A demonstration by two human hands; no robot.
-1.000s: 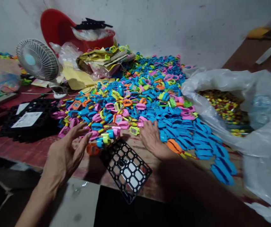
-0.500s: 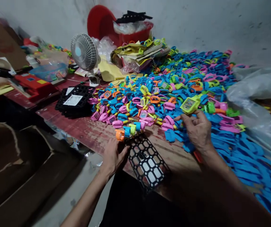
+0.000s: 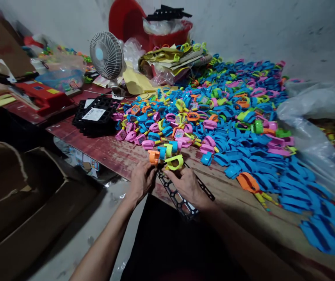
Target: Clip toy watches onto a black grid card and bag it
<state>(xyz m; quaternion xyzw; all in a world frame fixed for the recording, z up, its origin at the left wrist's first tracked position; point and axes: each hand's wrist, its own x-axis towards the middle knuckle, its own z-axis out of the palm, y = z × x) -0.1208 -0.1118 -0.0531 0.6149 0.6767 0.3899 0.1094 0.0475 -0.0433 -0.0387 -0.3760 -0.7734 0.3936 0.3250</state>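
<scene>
A black plastic grid tray point(image 3: 182, 199) leans over the near edge of the red-brown table point(image 3: 106, 154). A short row of toy watches sits along its top: orange point(image 3: 154, 156), blue point(image 3: 162, 152) and yellow-green. My left hand point(image 3: 142, 180) grips the tray's upper left corner with curled fingers. My right hand point(image 3: 186, 184) pinches a yellow-green toy watch point(image 3: 173, 162) down at the right end of that row. A large heap of blue, pink, green and orange toy watches point(image 3: 228, 113) covers the table behind.
A stack of black trays point(image 3: 95, 117) with a white label lies at the left. A small white fan point(image 3: 106, 55), a red tub point(image 3: 161, 33) and papers stand at the back. A clear plastic bag point(image 3: 316, 117) lies at the right, a cardboard box point(image 3: 24, 207) at lower left.
My right hand has brought the yellow-green watch from the heap down to the tray's top row. My left hand closed on the tray's corner, and the tray tilted up more steeply.
</scene>
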